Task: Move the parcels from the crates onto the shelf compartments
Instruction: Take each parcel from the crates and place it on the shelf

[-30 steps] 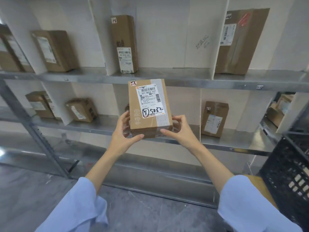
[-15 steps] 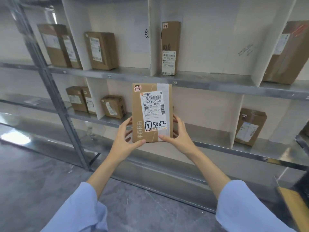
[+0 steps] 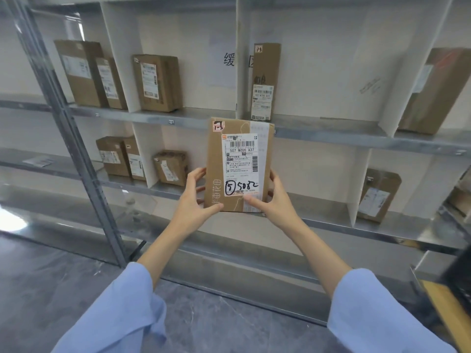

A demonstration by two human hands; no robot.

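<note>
I hold a brown cardboard parcel (image 3: 216, 164) upright in front of the metal shelf (image 3: 331, 138). Its white label faces me, with "5082" handwritten at the bottom. My left hand (image 3: 196, 200) grips its lower left edge, thumb on the front. My right hand (image 3: 274, 202) grips the lower right edge the same way. The parcel hangs in the air before the middle compartment of the lower shelf level, whose floor is partly hidden behind it. White dividers (image 3: 359, 184) split the shelf into compartments.
Other parcels stand in the compartments: a tall narrow one (image 3: 265, 80) just above, one (image 3: 156, 82) upper left, one (image 3: 172, 168) lower left, one (image 3: 379, 196) lower right. A metal upright (image 3: 76, 138) rises at left. A dark crate edge (image 3: 458, 273) shows at lower right.
The view has swung left along the shelf, so the crate slid almost out of sight at right. The parcel has turned more upright in both hands.
</note>
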